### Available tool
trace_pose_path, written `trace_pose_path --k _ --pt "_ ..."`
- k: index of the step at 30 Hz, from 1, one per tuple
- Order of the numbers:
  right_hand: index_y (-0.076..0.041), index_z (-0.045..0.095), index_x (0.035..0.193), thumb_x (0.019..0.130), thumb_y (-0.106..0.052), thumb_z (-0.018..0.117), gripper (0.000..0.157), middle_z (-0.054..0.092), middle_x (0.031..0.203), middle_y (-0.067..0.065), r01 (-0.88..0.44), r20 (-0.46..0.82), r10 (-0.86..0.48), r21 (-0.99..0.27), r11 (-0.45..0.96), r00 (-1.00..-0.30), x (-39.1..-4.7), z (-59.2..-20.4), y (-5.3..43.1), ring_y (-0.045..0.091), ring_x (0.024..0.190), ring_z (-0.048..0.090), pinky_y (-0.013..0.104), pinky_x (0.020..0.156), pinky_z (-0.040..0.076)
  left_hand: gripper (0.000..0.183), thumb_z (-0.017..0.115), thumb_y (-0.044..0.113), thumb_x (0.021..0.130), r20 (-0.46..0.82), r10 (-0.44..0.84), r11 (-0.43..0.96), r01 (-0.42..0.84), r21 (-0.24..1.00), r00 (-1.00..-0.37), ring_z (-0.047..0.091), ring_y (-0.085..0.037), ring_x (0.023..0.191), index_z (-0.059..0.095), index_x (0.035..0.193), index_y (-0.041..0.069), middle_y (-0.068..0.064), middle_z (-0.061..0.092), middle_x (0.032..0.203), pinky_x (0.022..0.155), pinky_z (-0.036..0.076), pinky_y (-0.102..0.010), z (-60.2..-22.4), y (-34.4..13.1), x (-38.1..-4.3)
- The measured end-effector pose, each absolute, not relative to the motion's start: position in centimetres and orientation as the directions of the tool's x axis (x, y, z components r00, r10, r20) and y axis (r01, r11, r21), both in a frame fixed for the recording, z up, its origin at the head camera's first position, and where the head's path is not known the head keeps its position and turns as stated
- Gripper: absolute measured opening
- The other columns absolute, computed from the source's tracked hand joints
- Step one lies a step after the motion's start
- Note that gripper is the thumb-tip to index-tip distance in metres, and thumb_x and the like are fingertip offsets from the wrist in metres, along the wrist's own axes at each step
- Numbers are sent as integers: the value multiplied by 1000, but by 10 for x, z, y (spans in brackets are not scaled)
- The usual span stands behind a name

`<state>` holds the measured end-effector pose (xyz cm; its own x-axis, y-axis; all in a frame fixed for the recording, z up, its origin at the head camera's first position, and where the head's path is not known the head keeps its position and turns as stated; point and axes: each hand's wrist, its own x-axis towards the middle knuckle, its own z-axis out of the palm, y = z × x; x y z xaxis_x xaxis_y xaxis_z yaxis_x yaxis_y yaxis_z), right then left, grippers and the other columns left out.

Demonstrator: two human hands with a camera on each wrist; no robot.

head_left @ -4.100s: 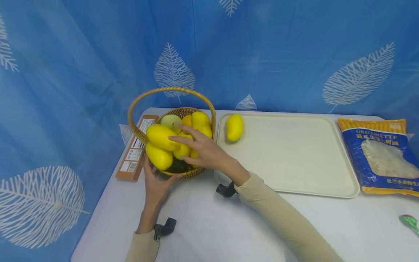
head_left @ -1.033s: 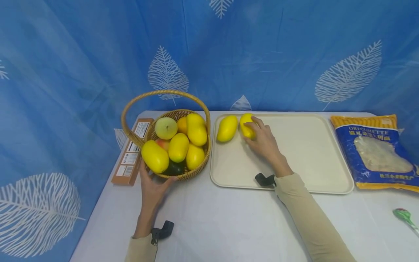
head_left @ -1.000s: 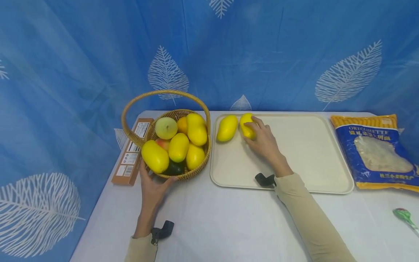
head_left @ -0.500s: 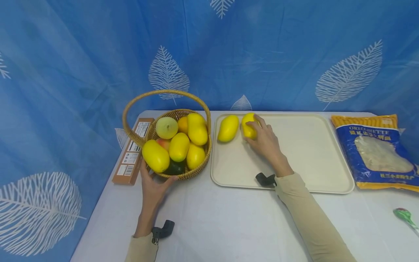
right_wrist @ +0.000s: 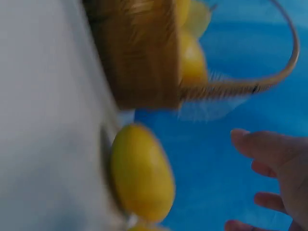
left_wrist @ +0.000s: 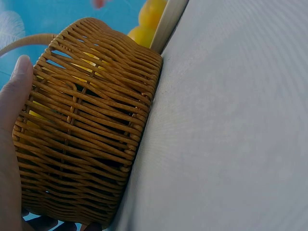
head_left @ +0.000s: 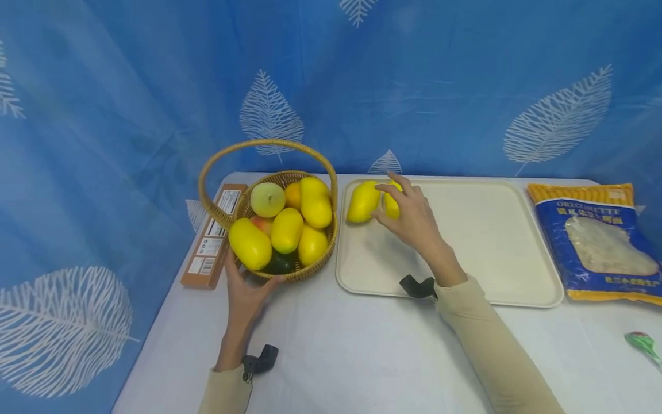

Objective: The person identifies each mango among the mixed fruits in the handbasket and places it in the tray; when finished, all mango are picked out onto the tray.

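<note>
My left hand (head_left: 245, 296) grips the near left side of a wicker basket (left_wrist: 86, 125), thumb and fingers spread round its wall. Several yellow mangoes (head_left: 250, 244) fill the basket, along with a pale green round fruit (head_left: 268, 199), an orange fruit (head_left: 292, 195), a reddish fruit (head_left: 262, 224) and a dark green one (head_left: 279, 263). On the tray's back left corner lie two mangoes: the left mango (head_left: 364, 202) and, partly behind my fingers, the right mango (head_left: 394, 208). Over them hovers my right hand (head_left: 414, 221), holding nothing, its fingers parted and apart from the mangoes in the right wrist view.
The cream tray (head_left: 465, 276) stands right of the basket. A brown box (head_left: 205, 259) lies against the basket's left side. Beyond the tray is a blue and yellow pasta bag (head_left: 600, 241), with a small green object (head_left: 643, 343) nearer the right edge. A blue curtain (head_left: 439, 103) hangs behind.
A mango has gone from the basket to the tray beside the first. My right hand has since let go of it and lifted slightly. The left hand keeps its hold on the basket.
</note>
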<state>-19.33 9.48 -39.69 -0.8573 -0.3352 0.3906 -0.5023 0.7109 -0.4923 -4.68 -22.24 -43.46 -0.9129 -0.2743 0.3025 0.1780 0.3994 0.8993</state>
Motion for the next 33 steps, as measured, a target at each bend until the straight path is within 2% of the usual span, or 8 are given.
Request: trace_pose_path --k 4,10,16,21,25,31,33 --pt "-14 59 132 83 -30 78 55 45 149 13 -665 483 -461 -474 577 -745 -175 -383 62 37 127 50 54 102 44 113 82 2 69 302 -277 406 174 897 -912 25 -36 142 11 156 3 -19 21 157 113 23 -64 -434 -223 -47" --pt "-20 57 136 84 -41 76 59 43 150 8 -746 451 -600 -481 460 -661 -157 -380 9 32 130 49 47 103 47 113 82 2 68 307 -274 410 178 894 -911 25 -36 142 11 156 3 -19 22 157 113 23 -64 -434 -223 -48" --pt "-24 55 137 83 -46 75 62 43 152 5 -747 396 -650 -496 443 -648 -158 -388 -27 28 122 55 43 94 52 113 83 1 68 309 -269 411 182 893 -912 26 -36 142 11 156 4 -17 21 158 113 24 -65 -440 -227 -49" --pt "-24 54 138 83 -48 74 63 42 152 3 -736 369 -662 -514 440 -653 -159 -396 -39 25 118 59 37 84 56 118 86 6 68 301 -272 411 173 895 -914 26 -30 143 11 158 22 -5 20 160 113 25 -64 -464 -238 -57" --pt "-23 56 138 84 -47 74 62 44 151 4 -730 355 -668 -530 431 -653 -159 -403 -42 24 115 62 37 86 57 118 88 11 69 325 -262 414 199 889 -909 27 -26 143 12 156 31 2 21 159 112 28 -63 -471 -241 -60" --pt "-23 57 137 85 -47 73 60 45 151 4 -726 348 -671 -535 432 -655 -161 -408 -45 24 115 62 37 85 57 118 88 11 69 314 -266 414 187 891 -911 28 -25 142 11 156 32 3 22 159 111 29 -63 -470 -241 -59" --pt "-24 56 138 86 -48 72 60 44 151 4 -723 337 -673 -534 438 -658 -161 -409 -46 25 118 60 39 88 56 117 87 8 69 302 -270 410 174 895 -914 28 -25 142 11 157 31 1 22 159 112 29 -62 -467 -240 -58"
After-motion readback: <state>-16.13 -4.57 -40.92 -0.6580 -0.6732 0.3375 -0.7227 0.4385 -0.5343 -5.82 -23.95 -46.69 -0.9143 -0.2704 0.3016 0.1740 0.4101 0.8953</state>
